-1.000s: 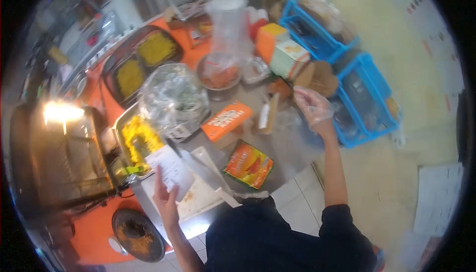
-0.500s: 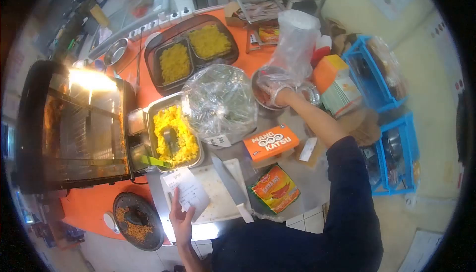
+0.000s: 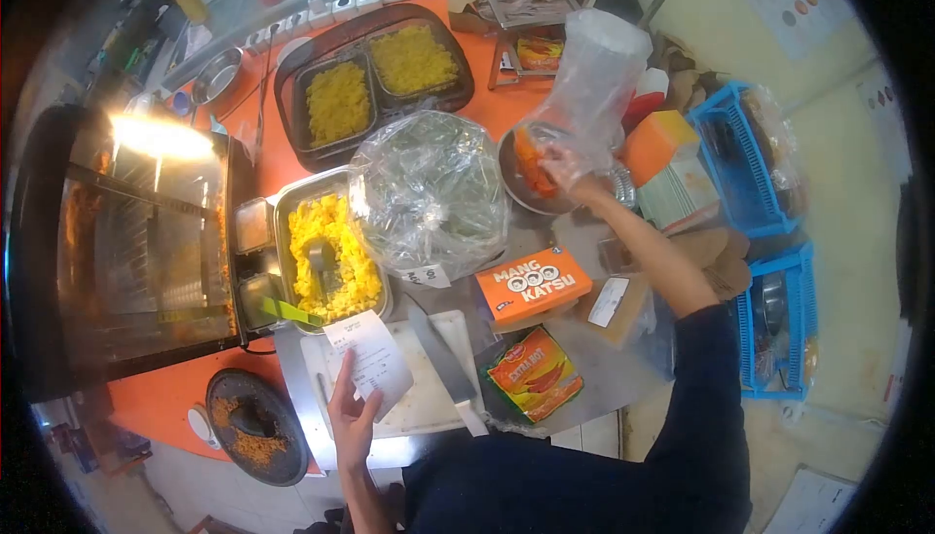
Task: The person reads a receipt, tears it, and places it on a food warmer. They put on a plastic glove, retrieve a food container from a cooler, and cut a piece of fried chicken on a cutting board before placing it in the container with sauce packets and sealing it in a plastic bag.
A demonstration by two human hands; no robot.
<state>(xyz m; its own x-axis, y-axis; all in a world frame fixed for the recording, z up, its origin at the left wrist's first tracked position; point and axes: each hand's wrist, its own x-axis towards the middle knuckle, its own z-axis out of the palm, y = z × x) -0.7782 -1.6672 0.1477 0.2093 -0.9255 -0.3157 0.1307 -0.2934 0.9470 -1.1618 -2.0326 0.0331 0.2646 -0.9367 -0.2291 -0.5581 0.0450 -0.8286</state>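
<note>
My left hand (image 3: 354, 417) pinches a printed paper receipt (image 3: 380, 359) above the white cutting board (image 3: 443, 334), thumb and index finger against the paper. A large knife (image 3: 443, 354) lies on the board. My right hand (image 3: 575, 172) is over the metal bowl (image 3: 508, 176), with clear plastic about it. Its fingers are curled and partly blurred beside an orange thing (image 3: 532, 160) in the bowl; what they grip cannot be made out. Behind the bowl stands a stack of clear plastic cups (image 3: 594, 62). In front are an orange "Mang Katsu" box (image 3: 534, 286) and an "Extra Hot" packet (image 3: 536, 370).
At the left stands a lit glass food warmer (image 3: 146, 261). Beside it is a tray of yellow food (image 3: 346, 291), and a large plastic-wrapped bowl (image 3: 429, 193) sits mid-table. A black pan of yellow food (image 3: 287, 96) lies behind. Blue baskets (image 3: 745, 169) line the right.
My right hand has drawn back slightly toward the bowl's near right rim, and the orange thing in the bowl now shows. My left hand still has the receipt. The whole view has shifted slightly.
</note>
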